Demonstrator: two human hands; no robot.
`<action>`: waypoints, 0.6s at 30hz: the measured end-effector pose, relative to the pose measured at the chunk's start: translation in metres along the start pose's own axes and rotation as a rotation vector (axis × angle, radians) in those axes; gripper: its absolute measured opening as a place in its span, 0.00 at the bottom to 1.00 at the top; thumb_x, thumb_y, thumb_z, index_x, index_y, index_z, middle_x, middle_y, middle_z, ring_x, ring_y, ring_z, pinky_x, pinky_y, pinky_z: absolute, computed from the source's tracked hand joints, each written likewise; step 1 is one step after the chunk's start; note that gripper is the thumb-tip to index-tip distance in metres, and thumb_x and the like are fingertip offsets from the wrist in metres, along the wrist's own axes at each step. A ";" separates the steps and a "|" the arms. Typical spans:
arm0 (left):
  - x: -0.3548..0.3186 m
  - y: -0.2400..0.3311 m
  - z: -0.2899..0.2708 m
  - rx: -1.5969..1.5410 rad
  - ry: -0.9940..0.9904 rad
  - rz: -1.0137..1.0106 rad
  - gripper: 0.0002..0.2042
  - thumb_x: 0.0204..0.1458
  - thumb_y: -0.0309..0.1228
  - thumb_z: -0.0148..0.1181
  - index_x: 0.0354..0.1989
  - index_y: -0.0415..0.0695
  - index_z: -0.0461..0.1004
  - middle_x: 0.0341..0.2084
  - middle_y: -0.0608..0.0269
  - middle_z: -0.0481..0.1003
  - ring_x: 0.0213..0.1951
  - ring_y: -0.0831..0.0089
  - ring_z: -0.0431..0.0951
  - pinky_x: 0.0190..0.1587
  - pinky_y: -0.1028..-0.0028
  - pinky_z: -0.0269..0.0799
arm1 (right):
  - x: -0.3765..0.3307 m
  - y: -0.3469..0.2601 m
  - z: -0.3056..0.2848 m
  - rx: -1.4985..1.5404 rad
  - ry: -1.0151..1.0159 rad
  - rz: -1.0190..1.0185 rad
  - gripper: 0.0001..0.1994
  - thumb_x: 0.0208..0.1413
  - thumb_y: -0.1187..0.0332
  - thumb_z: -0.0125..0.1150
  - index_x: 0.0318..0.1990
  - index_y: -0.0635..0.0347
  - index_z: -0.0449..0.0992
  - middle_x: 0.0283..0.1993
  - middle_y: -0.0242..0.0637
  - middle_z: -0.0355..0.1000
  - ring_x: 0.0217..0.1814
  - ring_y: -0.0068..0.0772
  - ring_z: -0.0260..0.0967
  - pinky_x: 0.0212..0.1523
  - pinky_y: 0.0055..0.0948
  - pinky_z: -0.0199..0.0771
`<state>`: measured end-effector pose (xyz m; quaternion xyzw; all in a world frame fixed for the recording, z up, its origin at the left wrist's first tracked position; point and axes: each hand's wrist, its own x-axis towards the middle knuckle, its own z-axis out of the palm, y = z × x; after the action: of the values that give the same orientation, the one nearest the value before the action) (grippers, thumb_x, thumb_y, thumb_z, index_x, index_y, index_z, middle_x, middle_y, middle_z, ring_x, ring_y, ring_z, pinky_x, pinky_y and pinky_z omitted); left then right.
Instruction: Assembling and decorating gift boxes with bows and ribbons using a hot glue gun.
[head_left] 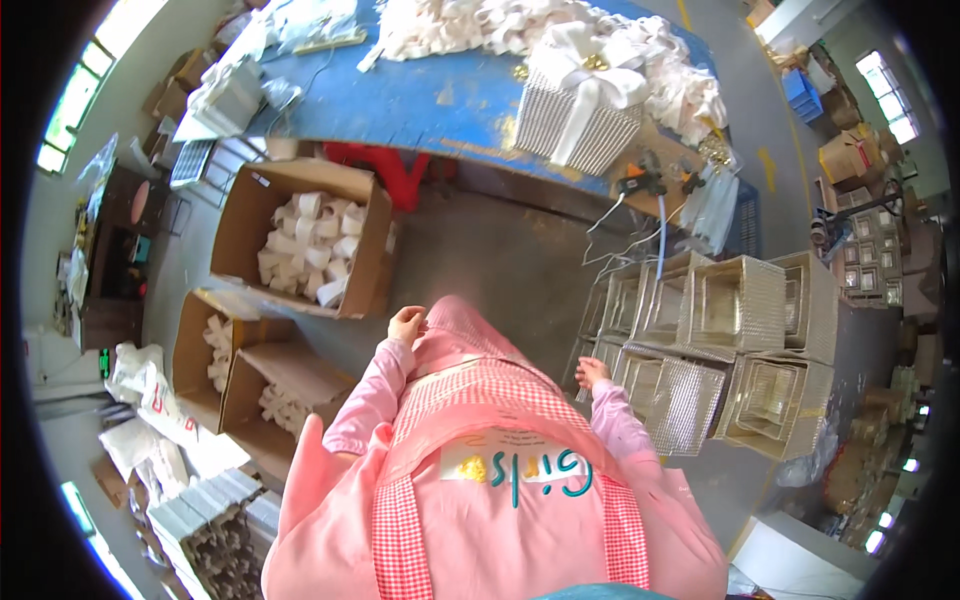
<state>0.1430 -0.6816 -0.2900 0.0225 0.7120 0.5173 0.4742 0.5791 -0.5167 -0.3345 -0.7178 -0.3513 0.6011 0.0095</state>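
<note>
While both hands rest on a pink apron [480, 400], left hand [406, 325] grip loosely curled, right hand [592, 373] grip unclear.

Cardboard box [300, 235] left, stacked boxes [735, 350] right (perhaps nested), table [440, 95] ahead.

a: left hand [407, 325] curled at the apron [480, 400]; palm side hidden, contents not resolvable.
b: right hand [592, 373] same, fingers turned away (grip unclear). lower body cut by the bottom edge. shelf items [875, 255] far right too small to identify.
</note>
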 end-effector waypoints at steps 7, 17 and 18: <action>0.077 0.111 0.026 -0.024 -0.066 0.069 0.07 0.54 0.31 0.51 0.38 0.45 0.74 0.18 0.67 0.73 0.18 0.79 0.75 0.19 0.82 0.68 | -0.013 -0.224 0.038 0.265 -0.168 -0.400 0.13 0.57 0.64 0.53 0.49 0.52 0.70 0.37 0.29 0.72 0.33 0.19 0.70 0.29 0.19 0.72; 0.184 0.479 0.214 0.298 -0.465 0.903 0.07 0.51 0.25 0.54 0.37 0.41 0.76 0.26 0.64 0.74 0.27 0.76 0.74 0.30 0.79 0.69 | -0.094 -0.579 0.053 0.068 0.409 -1.269 0.07 0.51 0.72 0.60 0.36 0.64 0.76 0.31 0.32 0.74 0.28 0.20 0.69 0.28 0.17 0.68; 0.187 0.501 0.235 0.422 -0.464 1.010 0.06 0.50 0.24 0.55 0.35 0.41 0.76 0.28 0.62 0.75 0.28 0.73 0.76 0.31 0.78 0.70 | -0.096 -0.602 0.061 -0.166 0.563 -1.318 0.07 0.47 0.74 0.62 0.35 0.63 0.76 0.31 0.36 0.74 0.28 0.24 0.71 0.28 0.19 0.69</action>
<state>-0.0251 -0.1832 -0.0361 0.5647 0.5784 0.5078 0.2979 0.2264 -0.1381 -0.0070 -0.4827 -0.7401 0.2337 0.4057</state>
